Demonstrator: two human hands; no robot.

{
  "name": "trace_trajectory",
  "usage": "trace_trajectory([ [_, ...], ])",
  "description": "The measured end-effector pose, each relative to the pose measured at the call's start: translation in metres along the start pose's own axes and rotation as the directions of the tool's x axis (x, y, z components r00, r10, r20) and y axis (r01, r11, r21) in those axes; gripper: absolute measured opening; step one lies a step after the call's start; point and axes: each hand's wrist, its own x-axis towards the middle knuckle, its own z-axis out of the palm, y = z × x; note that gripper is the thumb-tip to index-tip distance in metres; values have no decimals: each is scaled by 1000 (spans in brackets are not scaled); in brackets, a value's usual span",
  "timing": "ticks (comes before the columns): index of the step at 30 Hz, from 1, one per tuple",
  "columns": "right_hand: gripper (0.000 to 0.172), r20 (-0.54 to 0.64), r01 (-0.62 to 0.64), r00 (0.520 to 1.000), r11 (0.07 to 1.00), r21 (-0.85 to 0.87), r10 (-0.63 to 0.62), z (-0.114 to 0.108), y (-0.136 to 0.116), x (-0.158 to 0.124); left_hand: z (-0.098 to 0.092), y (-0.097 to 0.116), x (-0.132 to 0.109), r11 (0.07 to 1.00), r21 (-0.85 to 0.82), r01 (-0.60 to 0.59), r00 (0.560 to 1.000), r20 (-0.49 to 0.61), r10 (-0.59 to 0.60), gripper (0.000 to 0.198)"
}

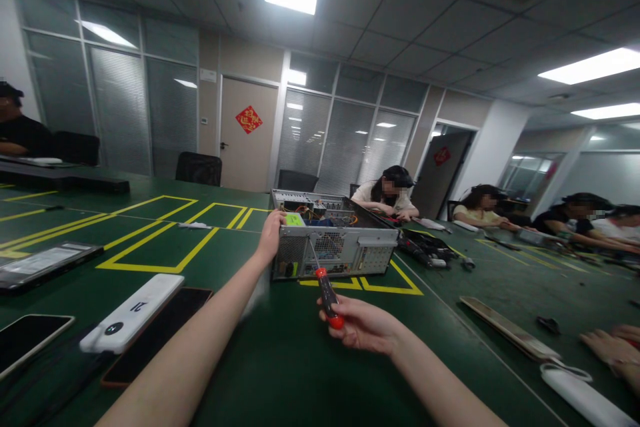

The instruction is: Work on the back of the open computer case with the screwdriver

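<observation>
Well in from the green tabletop's (280,380) far edge, a white power bank (143,307) lies between a dark phone (163,332) and a white-rimmed phone (31,341). At that edge stands a black chair (199,169), and farther right is a co-worker (371,193).

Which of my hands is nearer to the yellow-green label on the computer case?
Left. Your left hand is on the case, beside the label; your right hand, farther, holds a screwdriver in front.

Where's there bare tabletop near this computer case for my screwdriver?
Green tabletop shows bare before the computer case, between your left forearm and right hand, and between your right forearm and the gold slab. It's crowded around the white power bank and right of the case, by the black bundle.
</observation>
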Motion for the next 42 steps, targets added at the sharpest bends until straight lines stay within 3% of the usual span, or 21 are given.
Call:
trace_trajectory([
  [9,41,-70,54,996,999,-10,-54,6,0,1,0,1,0,1000,-15,12,1000,-2,-12,35],
  [16,23,-112,19,994,993,117,-6,10,-3,-1,0,1,0,1000,-14,3,1000,-5,-3,35],
  [22,16,-216,71,975,992,105,-47,9,-3,3,-1,3,0,1000,-23,-2,1000,10,2,34],
  [28,40,-316,72,948,991,116,-32,14,-6,2,-1,4,0,1000,-15,3,1000,10,-3,35],
  [34,30,-414,164,908,962,218,-61,20,-8,4,-2,7,0,1000,-17,5,1000,26,-4,35],
  [42,32,-365,166,930,936,311,-44,8,-5,6,-1,6,0,1000,-14,26,1000,14,-26,35],
])
